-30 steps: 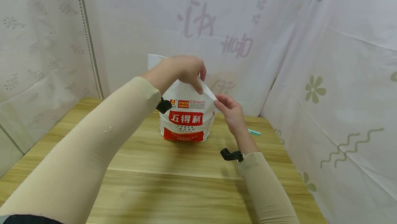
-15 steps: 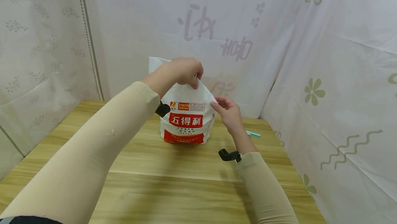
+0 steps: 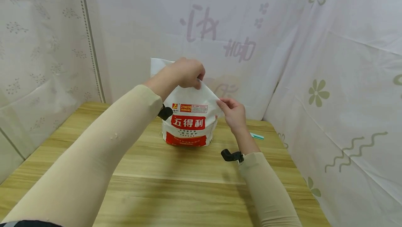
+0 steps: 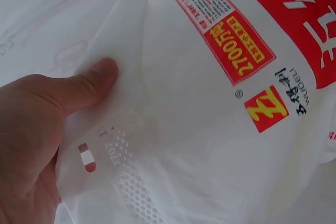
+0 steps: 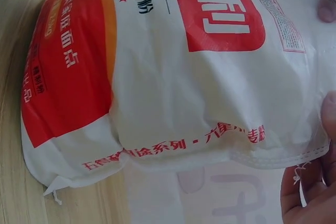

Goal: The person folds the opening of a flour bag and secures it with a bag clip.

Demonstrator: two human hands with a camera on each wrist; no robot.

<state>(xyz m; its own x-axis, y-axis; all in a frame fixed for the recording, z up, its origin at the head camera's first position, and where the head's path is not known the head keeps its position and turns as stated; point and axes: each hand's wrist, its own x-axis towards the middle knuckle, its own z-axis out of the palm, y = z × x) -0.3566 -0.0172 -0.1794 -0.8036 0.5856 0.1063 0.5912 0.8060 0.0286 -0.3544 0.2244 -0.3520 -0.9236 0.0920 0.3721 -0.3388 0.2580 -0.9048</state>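
Observation:
A white flour bag [image 3: 188, 122] with red panels and printed characters stands upright on the wooden table. My left hand [image 3: 188, 73] grips its top edge, thumb on the printed face and fingers behind. In the left wrist view, the left thumb [image 4: 100, 77] presses the white film near a small punched slot and a patch of tiny perforations. Lower down, my right hand [image 3: 233, 113] pinches the bag's right side edge between thumb and fingers. In the right wrist view, the right fingers [image 5: 310, 187] lie behind the stitched side seam, where loose threads hang.
A small teal and white strip-like object [image 3: 257, 136] lies on the wooden table [image 3: 150, 192], behind the right wrist. White patterned curtains [image 3: 135, 21] enclose the table at the back and both sides. Black wrist camera mounts [image 3: 232, 156] stick out from the wrists.
My left thumb has drawn in from its more extended pose on the bag's top edge. The right thumb and fingers have shifted slightly on the side edge. The bag stays in place.

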